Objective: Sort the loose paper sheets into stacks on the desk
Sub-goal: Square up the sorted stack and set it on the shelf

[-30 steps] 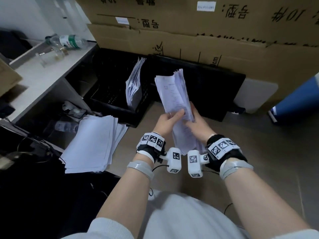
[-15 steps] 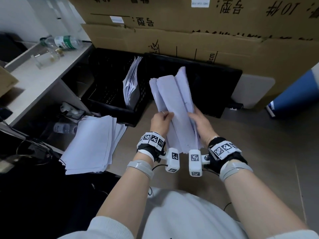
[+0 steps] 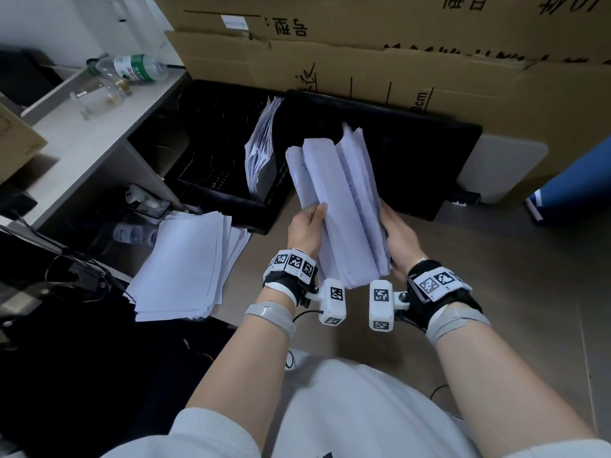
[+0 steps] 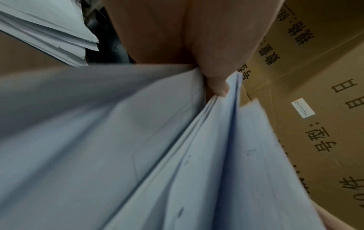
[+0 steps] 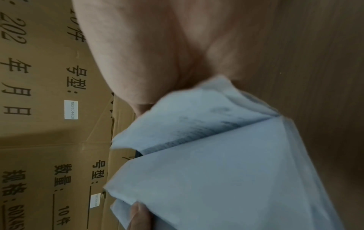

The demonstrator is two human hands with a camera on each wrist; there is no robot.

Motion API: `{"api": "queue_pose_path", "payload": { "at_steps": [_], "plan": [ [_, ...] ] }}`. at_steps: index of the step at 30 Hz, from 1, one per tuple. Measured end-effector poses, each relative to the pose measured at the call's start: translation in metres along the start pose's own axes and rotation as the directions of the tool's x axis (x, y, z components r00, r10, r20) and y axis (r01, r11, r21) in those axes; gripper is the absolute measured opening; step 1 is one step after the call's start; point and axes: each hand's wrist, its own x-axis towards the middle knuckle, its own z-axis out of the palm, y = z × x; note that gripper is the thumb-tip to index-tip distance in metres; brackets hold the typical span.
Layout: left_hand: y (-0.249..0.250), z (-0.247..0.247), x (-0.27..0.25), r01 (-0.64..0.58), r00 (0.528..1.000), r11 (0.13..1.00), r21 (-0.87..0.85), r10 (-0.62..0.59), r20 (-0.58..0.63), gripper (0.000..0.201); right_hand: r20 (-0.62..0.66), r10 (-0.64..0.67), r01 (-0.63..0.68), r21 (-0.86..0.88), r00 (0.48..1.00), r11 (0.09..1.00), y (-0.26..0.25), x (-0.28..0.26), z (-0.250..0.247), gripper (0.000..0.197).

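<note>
Above floor, bowed paper bundle gripped by left hand and right hand; inner sheets likely to slip, scatter.

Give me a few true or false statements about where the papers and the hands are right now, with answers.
1. Both the left hand and the right hand hold the paper bundle. True.
2. The bundle lies flat on the floor. False: it is held up, bent lengthwise.
3. A paper stack lies to the person's left. True.
4. The black crate holds no paper. False: sheets stand inside it.
</note>
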Motion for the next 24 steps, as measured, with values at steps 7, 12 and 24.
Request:
{"api": "queue_pose_path", "payload": {
  "at_steps": [7, 12, 24],
  "plan": [
    [0.0, 0.0, -0.005, 0.022, 1.0, 0.999, -0.031, -0.022, -0.019, 0.043, -0.002, 0.144, -0.144, 0.055, 0.99, 0.988, 0.001, -0.002, 0.001, 0.066],
    [0.001, 0.004, -0.007, 0.047, 0.999, 0.996, -0.08, -0.048, -0.023, 0.057, 0.031, 0.141, -0.143, 0.068, 0.99, 0.987, 0.002, -0.004, 0.001, 0.062],
    [-0.008, -0.026, -0.025, 0.121, 0.985, 0.987, -0.102, -0.132, -0.111, 0.047, 0.188, 0.202, -0.21, 0.025, 0.961, 0.977, 0.008, -0.013, 0.027, 0.055]
  ]
}}
